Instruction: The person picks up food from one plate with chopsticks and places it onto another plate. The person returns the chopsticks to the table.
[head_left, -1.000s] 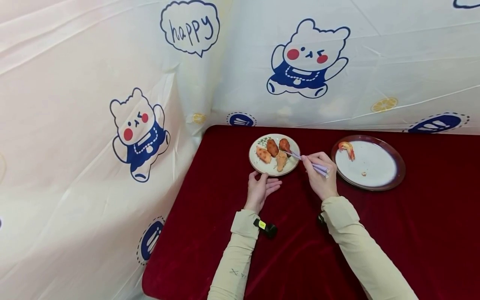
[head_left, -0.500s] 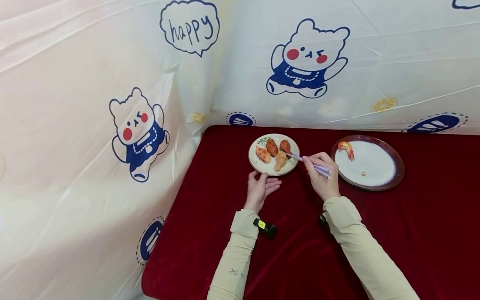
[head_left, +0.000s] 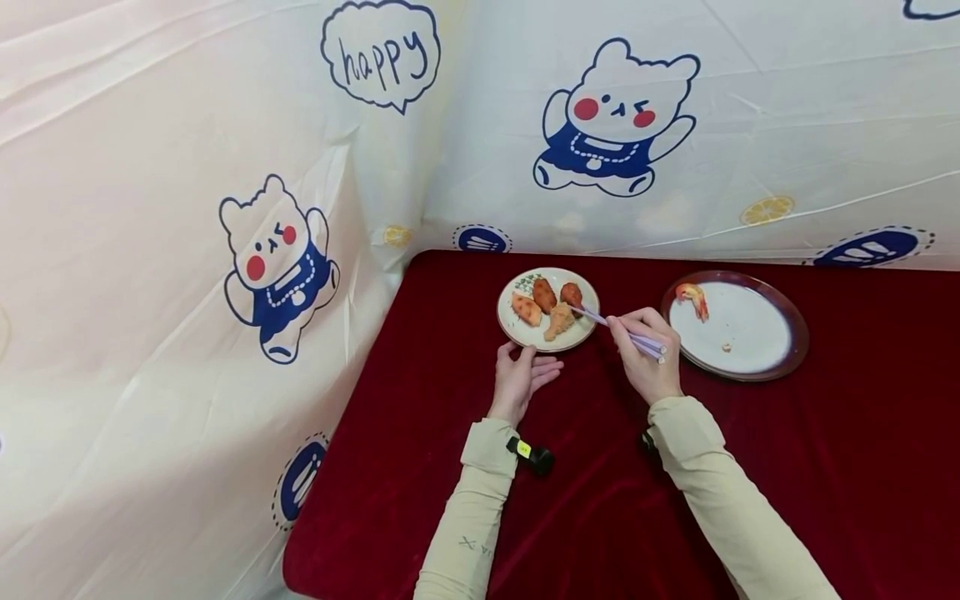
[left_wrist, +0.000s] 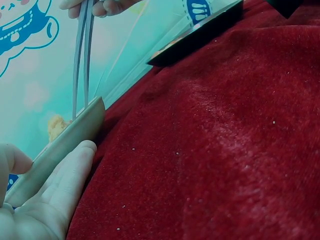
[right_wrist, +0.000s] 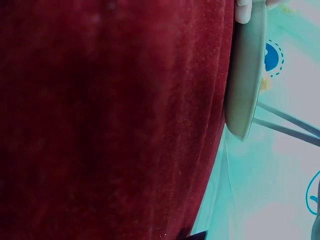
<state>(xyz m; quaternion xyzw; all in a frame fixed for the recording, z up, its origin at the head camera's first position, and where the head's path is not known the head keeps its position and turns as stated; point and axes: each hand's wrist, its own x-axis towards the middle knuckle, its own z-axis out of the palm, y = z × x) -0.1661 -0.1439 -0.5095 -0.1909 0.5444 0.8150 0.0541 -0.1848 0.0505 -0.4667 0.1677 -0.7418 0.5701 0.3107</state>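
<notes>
My right hand (head_left: 649,353) grips a pair of pale purple chopsticks (head_left: 600,318), their tips at a tan fried piece like a drumstick (head_left: 558,322) on a small cream plate (head_left: 509,331). Whether the tips pinch the piece or only touch it, I cannot tell. My left hand (head_left: 517,382) holds the plate's near rim, thumb at the edge and straight fingers along the underside, as the left wrist view shows. Around the tan piece lie a reddish-brown drumstick (head_left: 572,293), a dark brown piece (head_left: 544,295) and an orange-brown spotted piece (head_left: 527,308).
To the right stands a larger brown-rimmed plate (head_left: 799,333) with a white middle, bearing a shrimp (head_left: 693,300) and a small crumb (head_left: 726,347). A dark red cloth (head_left: 585,517) covers the table. White printed sheets (head_left: 480,150) hang behind and at the left.
The tan piece has turned slightly on the small plate, its lower end shifting left. My right hand and the chopsticks have drifted slightly right and down. The left hand has stayed put.
</notes>
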